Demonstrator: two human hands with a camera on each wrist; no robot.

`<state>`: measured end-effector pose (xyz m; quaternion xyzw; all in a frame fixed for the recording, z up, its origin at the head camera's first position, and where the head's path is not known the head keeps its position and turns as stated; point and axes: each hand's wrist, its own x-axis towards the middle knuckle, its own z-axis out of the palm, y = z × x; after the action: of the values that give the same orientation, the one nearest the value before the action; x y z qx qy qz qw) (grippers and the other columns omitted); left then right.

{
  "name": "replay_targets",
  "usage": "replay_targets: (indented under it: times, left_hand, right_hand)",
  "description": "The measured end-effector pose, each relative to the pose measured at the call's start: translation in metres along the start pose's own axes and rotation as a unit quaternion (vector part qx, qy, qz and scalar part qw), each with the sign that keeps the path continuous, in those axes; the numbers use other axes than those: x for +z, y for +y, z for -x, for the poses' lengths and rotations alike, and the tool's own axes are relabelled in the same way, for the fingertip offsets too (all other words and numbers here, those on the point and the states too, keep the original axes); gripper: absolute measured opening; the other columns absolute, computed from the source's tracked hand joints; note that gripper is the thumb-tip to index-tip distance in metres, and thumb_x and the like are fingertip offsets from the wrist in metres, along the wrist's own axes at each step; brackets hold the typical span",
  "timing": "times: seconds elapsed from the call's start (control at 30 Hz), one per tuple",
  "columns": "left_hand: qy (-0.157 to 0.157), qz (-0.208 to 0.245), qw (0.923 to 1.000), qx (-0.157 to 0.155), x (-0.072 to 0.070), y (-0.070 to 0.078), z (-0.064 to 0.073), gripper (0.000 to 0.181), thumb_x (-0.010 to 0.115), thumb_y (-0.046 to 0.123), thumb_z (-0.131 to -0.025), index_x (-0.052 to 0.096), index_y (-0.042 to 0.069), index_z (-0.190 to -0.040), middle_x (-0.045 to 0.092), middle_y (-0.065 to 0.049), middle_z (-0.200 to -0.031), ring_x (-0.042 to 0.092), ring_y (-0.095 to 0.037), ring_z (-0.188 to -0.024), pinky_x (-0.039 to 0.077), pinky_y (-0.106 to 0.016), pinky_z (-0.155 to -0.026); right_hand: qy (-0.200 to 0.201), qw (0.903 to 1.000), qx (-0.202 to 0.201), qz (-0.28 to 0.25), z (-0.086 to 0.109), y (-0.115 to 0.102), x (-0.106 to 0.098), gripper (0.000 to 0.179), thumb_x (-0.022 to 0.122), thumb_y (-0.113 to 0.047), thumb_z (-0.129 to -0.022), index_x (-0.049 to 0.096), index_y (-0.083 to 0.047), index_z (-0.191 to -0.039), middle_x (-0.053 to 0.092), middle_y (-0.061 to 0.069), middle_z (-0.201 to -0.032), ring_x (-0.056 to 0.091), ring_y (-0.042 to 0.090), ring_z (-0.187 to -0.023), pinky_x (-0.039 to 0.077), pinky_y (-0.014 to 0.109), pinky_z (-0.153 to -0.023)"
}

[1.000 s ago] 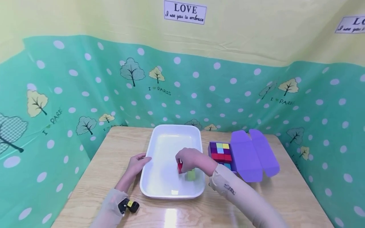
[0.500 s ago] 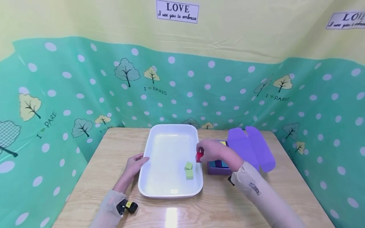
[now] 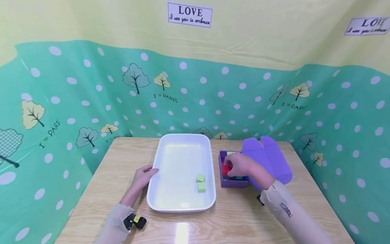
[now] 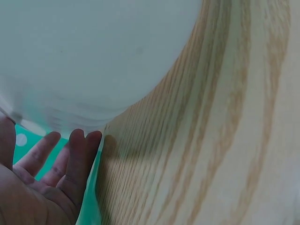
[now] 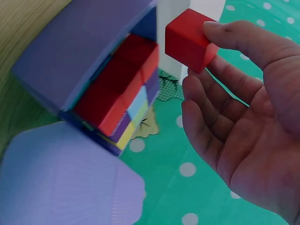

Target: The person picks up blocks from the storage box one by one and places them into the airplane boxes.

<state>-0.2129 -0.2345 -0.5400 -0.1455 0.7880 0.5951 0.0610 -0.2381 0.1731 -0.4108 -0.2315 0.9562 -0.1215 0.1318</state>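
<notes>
A red cube block (image 5: 186,38) is pinched between the thumb and fingers of my right hand (image 3: 242,164). In the head view this hand is over the open purple box (image 3: 234,183), covering part of its contents. The right wrist view shows the held block beside the box, where red blocks (image 5: 107,96) lie in a row with purple, light blue, green and yellow ones. My left hand (image 3: 142,177) holds the left rim of a white tray (image 3: 151,200), thumb over the edge and fingertips against the outer wall. Two light green blocks (image 3: 201,186) lie inside the tray, near its right side.
The box's purple lid (image 3: 271,159) is folded out to the right, with my right forearm crossing in front of it. Both tray and box stand on a wooden table (image 3: 225,217). A green dotted cloth (image 3: 179,101) hangs behind and at the sides.
My right hand has carried the red block out of the tray, rightward across its rim, to the purple box. The green blocks are now uncovered. My left hand keeps its hold on the tray.
</notes>
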Motion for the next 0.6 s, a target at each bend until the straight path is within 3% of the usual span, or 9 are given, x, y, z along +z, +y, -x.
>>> replay_targets:
  times: [0.23,0.6]
  left_hand:
    - [-0.002,0.001,1.0000,0.000,0.000,-0.001,0.001,0.065,0.069,0.043,-0.086,0.053,0.002,-0.135,0.061,-0.019,-0.119,0.063,-0.027,-0.101,0.053,-0.036,-0.087]
    - [0.003,0.005,1.0000,0.001,0.001,-0.001,0.001,0.062,0.070,0.039,-0.086,0.055,0.001,-0.132,0.063,-0.019,-0.116,0.064,-0.026,-0.097,0.055,-0.033,-0.082]
  right_hand:
    - [-0.028,0.9987,0.042,0.012,0.000,0.002,0.007,0.020,0.081,-0.015,-0.074,0.064,-0.018,-0.086,0.057,-0.005,-0.074,0.053,0.016,-0.070,0.047,0.030,-0.060]
    - [0.003,0.9989,0.022,0.041,-0.007,0.007,0.021,0.021,0.081,-0.016,-0.071,0.061,-0.021,-0.075,0.055,-0.008,-0.069,0.050,0.014,-0.067,0.044,0.030,-0.059]
